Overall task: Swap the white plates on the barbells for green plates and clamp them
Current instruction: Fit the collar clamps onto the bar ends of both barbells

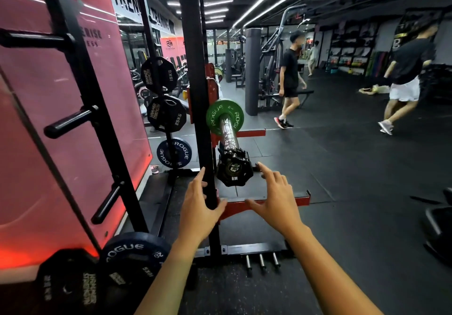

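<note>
A barbell sleeve (229, 134) points toward me from the rack. A green Rogue plate (213, 116) sits far back on it. A black clamp (234, 167) sits at the sleeve's near end, apart from the plate. My left hand (199, 201) is spread open just left of and below the clamp, in front of the black rack upright (193, 70). My right hand (274, 197) is spread open just right of the clamp. Neither hand touches the clamp. No white plate is in view.
Black plates (166, 114) and a blue Rogue plate (174, 153) hang on storage pegs at left. More plates (133, 256) lean at bottom left. A red safety arm (264, 204) runs under my hands. Two people (289, 79) walk at the back right.
</note>
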